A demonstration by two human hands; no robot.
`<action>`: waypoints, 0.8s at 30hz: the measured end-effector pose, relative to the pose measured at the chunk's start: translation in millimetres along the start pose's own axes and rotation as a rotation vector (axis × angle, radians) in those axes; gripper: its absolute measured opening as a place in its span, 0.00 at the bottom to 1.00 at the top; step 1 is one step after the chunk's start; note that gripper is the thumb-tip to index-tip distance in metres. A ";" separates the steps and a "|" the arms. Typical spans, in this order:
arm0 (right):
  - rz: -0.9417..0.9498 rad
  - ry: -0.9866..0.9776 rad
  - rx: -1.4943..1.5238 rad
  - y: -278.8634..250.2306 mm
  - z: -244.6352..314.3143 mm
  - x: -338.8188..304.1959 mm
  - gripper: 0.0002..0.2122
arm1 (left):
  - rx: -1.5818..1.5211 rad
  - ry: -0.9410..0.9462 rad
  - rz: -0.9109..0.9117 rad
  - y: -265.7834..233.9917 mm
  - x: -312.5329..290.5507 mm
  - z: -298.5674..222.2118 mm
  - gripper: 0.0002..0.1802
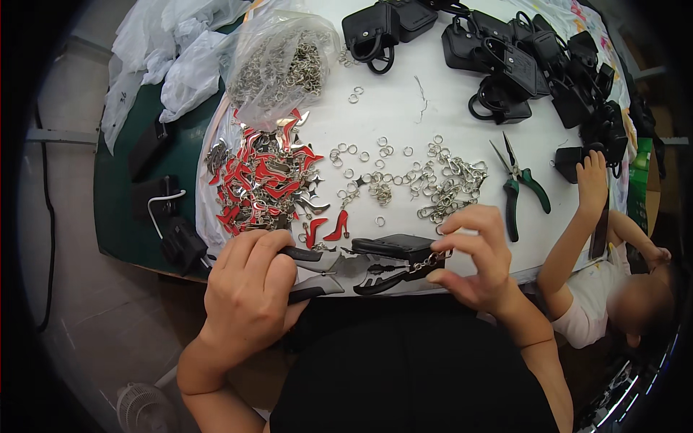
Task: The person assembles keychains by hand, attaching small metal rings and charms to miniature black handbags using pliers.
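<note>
My left hand [253,285] is closed around pliers [310,291] with grey and black handles, their jaws pointing right. Just right of them, at the table's front edge, is a small black handbag [397,247] with a short silver chain [426,263]. My right hand [480,256] curls its fingers and thumb about the chain's end; the exact contact is hard to see. Two red high-heel shoe charms [338,226] lie beyond the pliers, beside a heap of red and silver charms [263,177]. Between pliers and handbag some grey, shiny parts cannot be made out.
Loose rings and clasp chains [451,180] spread mid-table. Green-handled pliers [516,184] lie right. A clear bag of metal chains [281,68] stands at the back left. Black handbags [505,61] pile up at the back right. Another person's hand [593,177] reaches onto the table.
</note>
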State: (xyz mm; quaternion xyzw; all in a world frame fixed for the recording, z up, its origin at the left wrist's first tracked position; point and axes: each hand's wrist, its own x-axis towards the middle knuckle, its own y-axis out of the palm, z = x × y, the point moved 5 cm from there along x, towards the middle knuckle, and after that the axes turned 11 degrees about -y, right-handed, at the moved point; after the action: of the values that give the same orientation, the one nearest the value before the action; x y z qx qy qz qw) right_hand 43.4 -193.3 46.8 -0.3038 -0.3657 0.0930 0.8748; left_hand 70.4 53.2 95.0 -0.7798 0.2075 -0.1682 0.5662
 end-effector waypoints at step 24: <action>0.392 -0.013 -0.263 -51.9 25.3 18.2 0.30 | -0.069 -0.098 0.004 -7.4 0.7 25.0 0.24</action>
State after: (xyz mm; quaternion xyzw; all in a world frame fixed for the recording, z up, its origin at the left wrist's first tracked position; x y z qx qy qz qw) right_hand 35.7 -216.0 102.5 -0.4797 -0.3143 0.2146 0.7906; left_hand 84.4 75.2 94.5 -0.8056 0.1867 -0.1218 0.5489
